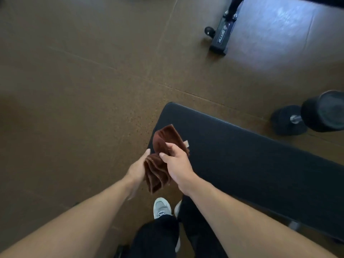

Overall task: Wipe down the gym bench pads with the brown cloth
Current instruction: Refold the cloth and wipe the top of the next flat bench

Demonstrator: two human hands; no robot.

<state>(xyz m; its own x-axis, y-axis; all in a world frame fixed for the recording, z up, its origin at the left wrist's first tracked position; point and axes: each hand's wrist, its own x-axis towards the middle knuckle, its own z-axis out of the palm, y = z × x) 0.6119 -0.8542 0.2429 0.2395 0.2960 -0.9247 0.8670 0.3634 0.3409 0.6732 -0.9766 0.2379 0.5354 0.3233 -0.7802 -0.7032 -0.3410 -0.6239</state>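
A brown cloth [160, 161], folded and bunched, hangs in the air over the near left corner of a black gym bench pad [242, 155]. My right hand [176, 164] grips the cloth from the right, with thumb and fingers curled round its middle. My left hand [136, 169] holds the cloth's left side, fingers behind the folds. A small white tag sticks out of the cloth near my right knuckles. The pad runs from the centre of the view towards the lower right, and nothing lies on it.
A black dumbbell [307, 116] lies on the brown rubber floor [74, 90] beyond the bench. The black foot of another machine [221, 37] stands at the upper right. My grey shoes [162, 207] and dark trousers are below the hands.
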